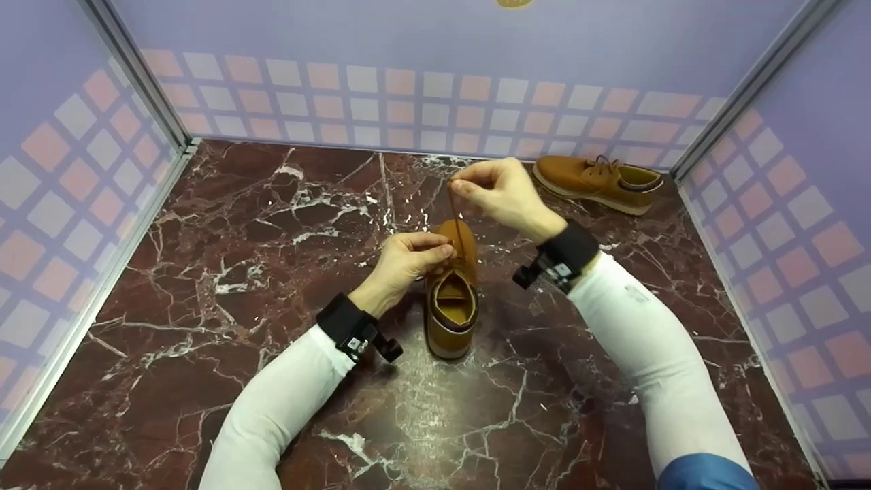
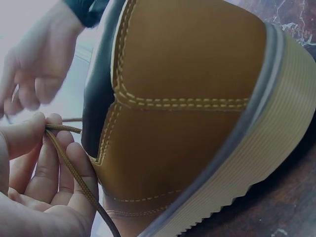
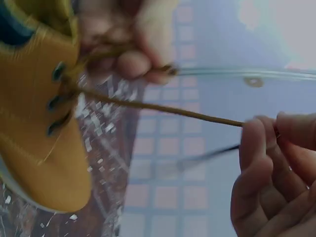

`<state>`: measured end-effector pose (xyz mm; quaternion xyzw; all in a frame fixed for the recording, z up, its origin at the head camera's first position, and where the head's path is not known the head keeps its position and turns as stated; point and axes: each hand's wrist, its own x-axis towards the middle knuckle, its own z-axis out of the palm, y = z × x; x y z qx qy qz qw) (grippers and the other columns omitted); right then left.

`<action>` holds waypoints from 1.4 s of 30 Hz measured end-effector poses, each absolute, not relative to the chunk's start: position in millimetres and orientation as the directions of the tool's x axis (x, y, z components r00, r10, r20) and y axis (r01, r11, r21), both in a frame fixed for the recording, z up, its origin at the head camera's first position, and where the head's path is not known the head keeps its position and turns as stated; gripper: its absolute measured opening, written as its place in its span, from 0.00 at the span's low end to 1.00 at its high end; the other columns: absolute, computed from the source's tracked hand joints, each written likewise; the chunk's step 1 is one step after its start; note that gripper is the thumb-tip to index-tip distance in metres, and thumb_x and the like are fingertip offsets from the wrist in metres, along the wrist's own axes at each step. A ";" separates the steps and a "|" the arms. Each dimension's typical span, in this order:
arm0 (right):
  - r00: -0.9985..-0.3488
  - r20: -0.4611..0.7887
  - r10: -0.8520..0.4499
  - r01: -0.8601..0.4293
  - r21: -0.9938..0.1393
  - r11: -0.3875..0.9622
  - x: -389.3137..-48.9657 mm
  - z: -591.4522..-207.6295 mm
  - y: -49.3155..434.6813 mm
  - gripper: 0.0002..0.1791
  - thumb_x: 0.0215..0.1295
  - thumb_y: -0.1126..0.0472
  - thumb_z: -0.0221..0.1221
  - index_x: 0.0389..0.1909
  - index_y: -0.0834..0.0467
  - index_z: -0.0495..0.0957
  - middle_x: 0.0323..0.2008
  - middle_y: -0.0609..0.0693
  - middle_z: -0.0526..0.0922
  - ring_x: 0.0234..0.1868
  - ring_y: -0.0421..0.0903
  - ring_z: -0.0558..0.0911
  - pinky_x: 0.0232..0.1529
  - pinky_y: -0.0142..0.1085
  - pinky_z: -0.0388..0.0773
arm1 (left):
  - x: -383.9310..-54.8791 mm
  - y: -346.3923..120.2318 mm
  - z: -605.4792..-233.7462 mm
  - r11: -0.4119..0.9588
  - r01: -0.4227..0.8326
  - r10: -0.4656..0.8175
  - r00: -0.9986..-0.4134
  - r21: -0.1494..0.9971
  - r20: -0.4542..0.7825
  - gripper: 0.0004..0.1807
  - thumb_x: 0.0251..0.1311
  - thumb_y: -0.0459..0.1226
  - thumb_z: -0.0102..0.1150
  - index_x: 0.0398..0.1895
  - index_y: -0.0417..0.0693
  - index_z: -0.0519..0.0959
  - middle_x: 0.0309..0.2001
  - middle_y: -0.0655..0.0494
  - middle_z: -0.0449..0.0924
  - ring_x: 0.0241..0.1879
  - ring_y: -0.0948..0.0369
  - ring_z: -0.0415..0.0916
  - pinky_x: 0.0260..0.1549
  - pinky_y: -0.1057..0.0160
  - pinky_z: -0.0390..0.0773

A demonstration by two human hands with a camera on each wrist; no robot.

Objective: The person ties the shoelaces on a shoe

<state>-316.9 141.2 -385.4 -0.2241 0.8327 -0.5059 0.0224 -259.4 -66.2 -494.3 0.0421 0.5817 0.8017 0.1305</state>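
A tan leather shoe (image 1: 450,342) stands on the marbled surface, its toe pointing away and its heel towards me. My left hand (image 1: 412,262) is beside its lacing and pinches a brown shoelace (image 2: 79,180) between thumb and fingertips; the lace's loose end hangs down past the fingers. Higher up and further off, my right hand (image 1: 502,194) pinches the other length of lace (image 3: 163,109) between thumb and fingers. That length runs taut from the shoe's eyelets to the right fingertips. Dark eyelets line the shoe's side in the right wrist view.
A second tan shoe (image 1: 588,180), laced, lies at the back right near the wall. Lilac panels with pink and white squares (image 1: 435,109) enclose the dark red marbled surface (image 1: 224,272) at the back and both sides.
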 end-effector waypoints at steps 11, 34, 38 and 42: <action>-0.806 0.039 -0.591 -0.468 -0.653 0.595 -339.6 -403.1 86.7 0.12 0.79 0.56 0.68 0.55 0.56 0.92 0.51 0.54 0.96 0.42 0.50 0.91 0.47 0.36 0.88 | -260.9 -65.6 -494.4 -0.237 -0.096 0.225 -0.973 0.967 -0.041 0.08 0.70 0.25 0.72 0.49 0.34 0.92 0.31 0.62 0.95 0.30 0.66 0.90 0.33 0.70 0.89; -0.601 0.004 -0.799 -0.712 -0.457 0.534 -339.0 -407.3 73.5 0.26 0.76 0.58 0.51 0.66 0.60 0.88 0.60 0.60 0.93 0.55 0.60 0.92 0.64 0.54 0.87 | -260.5 -60.6 -494.6 -0.293 -0.152 0.179 -0.979 0.944 -0.102 0.13 0.69 0.25 0.71 0.35 0.54 0.93 0.27 0.60 0.92 0.26 0.64 0.87 0.31 0.68 0.89; -0.652 0.055 -0.756 -0.683 -0.475 0.554 -336.5 -405.8 88.2 0.18 0.75 0.58 0.59 0.56 0.57 0.93 0.52 0.56 0.96 0.44 0.55 0.91 0.53 0.48 0.87 | -260.2 -60.1 -493.7 -0.269 -0.134 0.188 -0.979 0.954 -0.084 0.12 0.70 0.25 0.72 0.40 0.51 0.95 0.29 0.60 0.93 0.28 0.64 0.87 0.31 0.68 0.90; -0.690 0.098 -0.717 -0.653 -0.513 0.557 -332.2 -406.4 106.7 0.12 0.75 0.55 0.66 0.48 0.56 0.94 0.44 0.52 0.97 0.36 0.48 0.88 0.44 0.40 0.86 | -260.6 -59.9 -492.6 -0.247 -0.112 0.189 -0.980 0.963 -0.065 0.09 0.70 0.25 0.72 0.44 0.47 0.95 0.30 0.59 0.94 0.28 0.64 0.88 0.32 0.68 0.91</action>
